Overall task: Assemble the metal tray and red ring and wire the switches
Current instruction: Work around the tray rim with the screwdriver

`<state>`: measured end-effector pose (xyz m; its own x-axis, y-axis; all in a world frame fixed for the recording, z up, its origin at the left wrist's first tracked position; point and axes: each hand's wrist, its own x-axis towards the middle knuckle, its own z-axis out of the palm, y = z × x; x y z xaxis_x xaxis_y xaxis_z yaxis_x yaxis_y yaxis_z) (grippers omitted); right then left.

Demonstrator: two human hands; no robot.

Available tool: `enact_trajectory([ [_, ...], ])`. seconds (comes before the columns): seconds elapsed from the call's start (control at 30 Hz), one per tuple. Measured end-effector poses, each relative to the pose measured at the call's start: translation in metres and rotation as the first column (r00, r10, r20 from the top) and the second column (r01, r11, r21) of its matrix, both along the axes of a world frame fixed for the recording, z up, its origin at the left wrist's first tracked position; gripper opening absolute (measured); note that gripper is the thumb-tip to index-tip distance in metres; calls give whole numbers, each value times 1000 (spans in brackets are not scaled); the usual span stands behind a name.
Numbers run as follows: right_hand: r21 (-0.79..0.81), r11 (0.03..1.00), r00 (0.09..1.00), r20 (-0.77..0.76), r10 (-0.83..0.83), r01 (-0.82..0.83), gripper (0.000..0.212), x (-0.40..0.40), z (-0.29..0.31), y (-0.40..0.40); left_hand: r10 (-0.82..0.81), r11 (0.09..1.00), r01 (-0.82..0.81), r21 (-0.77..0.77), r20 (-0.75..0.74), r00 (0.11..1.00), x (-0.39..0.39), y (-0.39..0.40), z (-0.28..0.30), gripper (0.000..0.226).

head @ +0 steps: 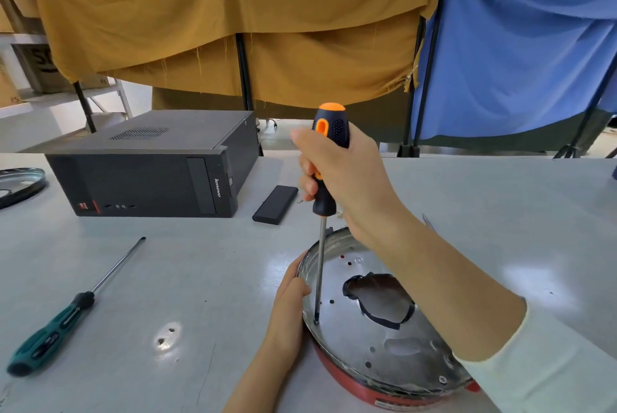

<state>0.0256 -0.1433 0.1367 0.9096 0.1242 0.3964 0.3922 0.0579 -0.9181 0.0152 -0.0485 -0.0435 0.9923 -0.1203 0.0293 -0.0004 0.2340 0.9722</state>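
Observation:
A round metal tray (374, 342) with a dark irregular hole in its middle sits inside a red ring (344, 377) near the table's front edge. My right hand (347, 175) grips the black and orange handle of a screwdriver (321, 265), held upright. Its tip stands on the tray floor close to the left rim. My left hand (288, 299) holds the tray's left rim, thumb hooked over the edge. No switches or wires show.
A teal-handled screwdriver (66, 312) lies on the table to the left. A black Lenovo computer case (150, 165) stands at the back, a flat black box (275, 204) beside it. Another metal ring (18, 180) lies at the far left edge.

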Motion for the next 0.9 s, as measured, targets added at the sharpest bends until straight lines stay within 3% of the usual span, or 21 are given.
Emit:
enact_trajectory([
  [0.07,-56,998,1000,-8,-18,18,23,1,3,-3,4,1000,-4,-4,-6,1000,1,1,-1,51],
  [0.13,-107,965,970,-82,231,-239,16,4,12,-14,8,1000,-8,2,-4,1000,2,1,-2,51],
  [0.23,-166,743,761,-131,635,-648,3,9,23,-28,11,1000,-11,-2,4,1000,1,2,-4,52],
  [0.27,-155,682,699,-124,704,-715,4,9,24,-28,13,1000,-13,1,8,1000,1,1,-4,51],
  [0.33,-80,650,655,-112,747,-756,19,7,22,-24,7,1000,-7,4,10,1000,1,1,-4,51],
  [0.4,22,712,708,-97,700,-701,26,6,16,-16,-4,1000,4,-1,-3,1000,0,0,-3,49],
  [0.43,65,783,778,-93,621,-618,28,5,12,-11,-6,1000,6,-4,-1,1000,0,0,-2,47],
  [0.53,86,984,985,-50,163,-158,30,4,0,0,-4,1000,4,-13,13,1000,-1,0,-1,49],
  [0.6,26,999,999,13,-42,42,27,4,-2,1,-8,1000,8,-23,24,1000,-2,-1,0,51],
  [0.63,-3,999,999,24,-39,39,26,5,0,-1,-8,1000,9,-30,27,1000,-2,-1,0,51],
  [0.7,-13,985,985,-14,173,-173,19,9,4,-11,-7,999,7,-33,21,1000,-3,-1,1,51],
  [0.77,43,871,866,-87,492,-490,6,11,8,-22,13,1000,-13,-20,2,1000,-2,-1,1,48],
  [0.8,85,797,788,-117,604,-598,10,12,8,-26,22,1000,-22,-11,0,1000,-1,-1,0,45],
  [0.83,122,734,723,-130,679,-668,13,12,8,-28,25,1000,-25,0,0,1000,-1,-1,0,42],
  [0.9,118,708,702,-94,706,-696,6,12,7,-27,24,1000,-24,15,-12,1000,0,-1,1,47],
])
